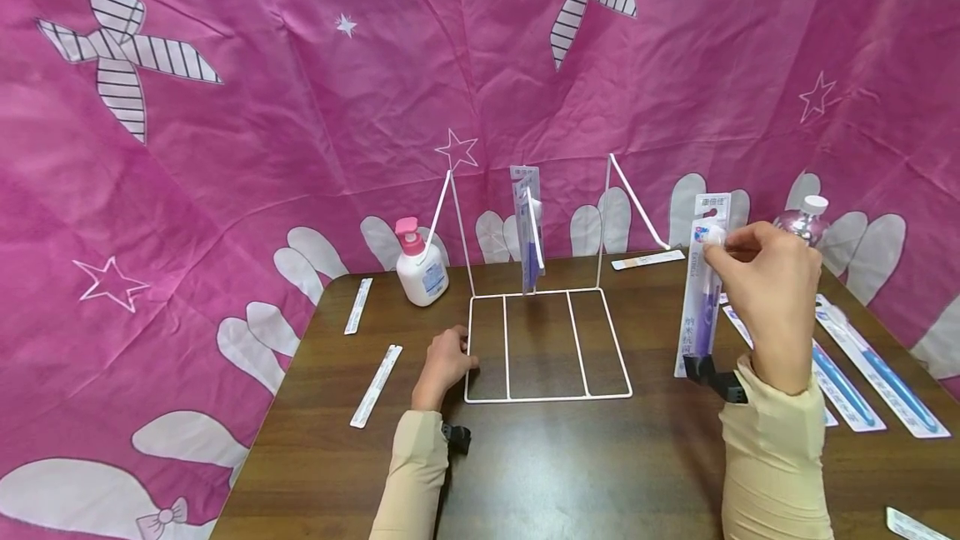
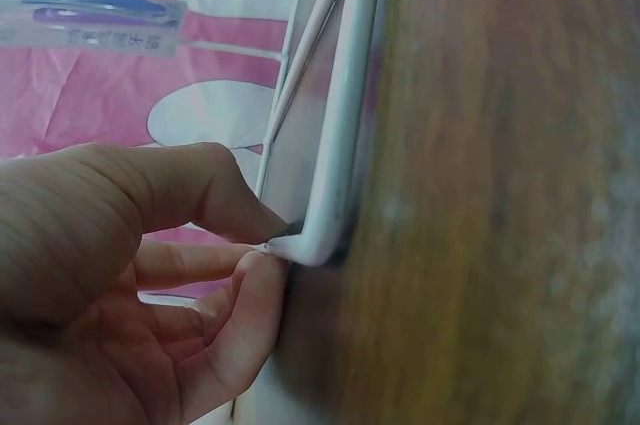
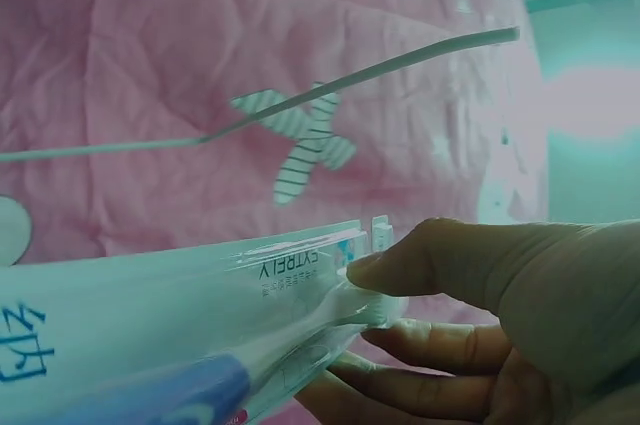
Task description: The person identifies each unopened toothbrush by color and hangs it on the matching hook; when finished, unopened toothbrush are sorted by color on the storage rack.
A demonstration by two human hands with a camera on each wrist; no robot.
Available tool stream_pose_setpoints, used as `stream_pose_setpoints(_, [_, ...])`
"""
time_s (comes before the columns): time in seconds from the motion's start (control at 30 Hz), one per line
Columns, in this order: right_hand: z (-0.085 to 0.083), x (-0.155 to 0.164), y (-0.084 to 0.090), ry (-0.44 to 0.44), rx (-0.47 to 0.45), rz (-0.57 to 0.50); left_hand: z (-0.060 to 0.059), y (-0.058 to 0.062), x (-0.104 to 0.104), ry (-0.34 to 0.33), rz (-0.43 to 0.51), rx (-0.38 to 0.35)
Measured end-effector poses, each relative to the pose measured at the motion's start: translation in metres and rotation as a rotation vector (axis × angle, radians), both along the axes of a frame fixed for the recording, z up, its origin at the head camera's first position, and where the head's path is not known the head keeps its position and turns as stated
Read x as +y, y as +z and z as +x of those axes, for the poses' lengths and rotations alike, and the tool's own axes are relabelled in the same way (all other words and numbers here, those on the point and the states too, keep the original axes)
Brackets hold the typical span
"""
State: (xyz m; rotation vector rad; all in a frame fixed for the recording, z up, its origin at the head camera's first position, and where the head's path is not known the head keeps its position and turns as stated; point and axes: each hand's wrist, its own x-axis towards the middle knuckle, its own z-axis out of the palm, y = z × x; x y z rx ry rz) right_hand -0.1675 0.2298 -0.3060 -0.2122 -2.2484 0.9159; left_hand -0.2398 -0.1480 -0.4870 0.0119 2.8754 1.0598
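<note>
Left of the white wire rack [image 1: 547, 346] the left hand [image 1: 444, 361] grips its corner, while right of it the right hand [image 1: 772, 290] pinches a packaged toothbrush [image 1: 702, 290] upright.

A pump bottle [image 1: 421, 271] with a pink top stands at the back left of the dark wooden tabletop [image 1: 570, 473], with two slim white packets [image 1: 359, 305] [image 1: 377, 385] lying left of centre. At the far right edge, flat toothbrush packs [image 1: 877, 373] lie beside a clear bottle [image 1: 804, 223] with a white cap. A pink cloth [image 1: 262, 107] printed with striped bows and stars fills the upper frame.
</note>
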Motion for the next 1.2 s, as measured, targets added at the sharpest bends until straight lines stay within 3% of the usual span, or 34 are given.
stream_pose_setpoints(0.27, [0.019, -0.012, 0.005, -0.002, 0.037, -0.067, -0.001, -0.002, -0.001, -0.009, 0.000, 0.023])
stream_pose_setpoints(0.63, [0.043, -0.029, 0.008, -0.001, 0.166, -0.136, -0.002, -0.002, -0.001, -0.010, 0.016, 0.003])
stream_pose_setpoints(0.9, [0.061, -0.048, 0.012, 0.112, 0.248, -0.193, -0.002, -0.003, -0.001, -0.017, 0.018, 0.016])
stream_pose_setpoints(1.2, [0.064, -0.063, 0.010, 0.260, 0.338, -0.149, -0.002, -0.002, -0.002, -0.021, 0.011, 0.038])
